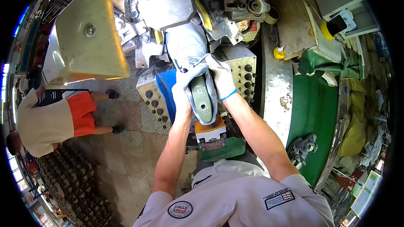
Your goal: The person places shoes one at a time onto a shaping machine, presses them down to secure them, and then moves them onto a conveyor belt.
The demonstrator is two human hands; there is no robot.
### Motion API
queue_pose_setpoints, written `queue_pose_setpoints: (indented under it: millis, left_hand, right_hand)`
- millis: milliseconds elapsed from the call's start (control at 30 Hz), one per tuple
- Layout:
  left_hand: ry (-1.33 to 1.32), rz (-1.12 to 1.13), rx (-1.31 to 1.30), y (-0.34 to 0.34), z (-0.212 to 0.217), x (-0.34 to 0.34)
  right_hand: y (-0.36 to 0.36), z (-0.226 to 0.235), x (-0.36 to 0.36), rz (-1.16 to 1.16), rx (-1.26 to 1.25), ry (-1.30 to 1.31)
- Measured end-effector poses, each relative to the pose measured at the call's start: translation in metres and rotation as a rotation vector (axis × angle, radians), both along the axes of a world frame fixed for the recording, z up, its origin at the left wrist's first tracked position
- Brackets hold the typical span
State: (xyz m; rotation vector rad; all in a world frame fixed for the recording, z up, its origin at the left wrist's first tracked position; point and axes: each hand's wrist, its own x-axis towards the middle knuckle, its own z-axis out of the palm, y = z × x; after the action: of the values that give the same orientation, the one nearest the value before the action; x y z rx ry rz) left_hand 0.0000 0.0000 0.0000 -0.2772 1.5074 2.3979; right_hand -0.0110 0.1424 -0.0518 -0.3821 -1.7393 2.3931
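A pale blue-grey shoe upper (185,44) is stretched over a dark green shoe last (202,103), whose sole side faces up. Its far end reaches under the metal head of a shoe-lasting machine (162,2); the heel end points toward me. My left hand (182,90) is closed around the upper's left side. On the other side, my right hand (220,77), in a white glove with a blue cuff, grips the upper near its middle. Fingers of both hands come close together over the last, and some fingertips are hidden in the folds.
Control panels with black knobs (247,75) flank the work. A translucent guard (90,31) hangs at the upper left. Below the heel is an orange-brown pad (210,127). A grey shoe (302,149) lies on a green conveyor (309,113). Another person (50,122) stands at left beside a rack (75,185).
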Motion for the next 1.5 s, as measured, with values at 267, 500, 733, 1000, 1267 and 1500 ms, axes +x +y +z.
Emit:
queue_pose_setpoints:
  millis: [267,500,733,1000,1267,1500]
  left_hand:
    - [0.279,0.039,-0.216,0.0,-0.037,-0.003]
    - [0.353,0.009,-0.345,-0.006,-0.025,0.0]
    - [0.077,0.15,-0.679,-0.072,-0.1,0.06]
    - [0.598,-0.083,-1.262,-0.048,-0.23,0.14]
    - [0.347,-0.352,-1.23,-0.071,-0.161,0.1]
    - [0.104,-0.061,-0.719,-0.14,-0.042,0.148]
  right_hand:
    - [-0.007,0.009,0.006,0.008,-0.47,-0.014]
    - [-0.005,0.019,0.014,-0.053,-0.34,-0.057]
    - [0.032,0.042,0.087,-0.073,-0.121,-0.23]
    - [0.111,0.022,0.219,-0.226,-0.425,-0.241]
    - [0.122,0.022,0.219,-0.168,-0.175,-0.279]
    - [0.124,0.056,0.206,-0.014,-0.242,-0.208]
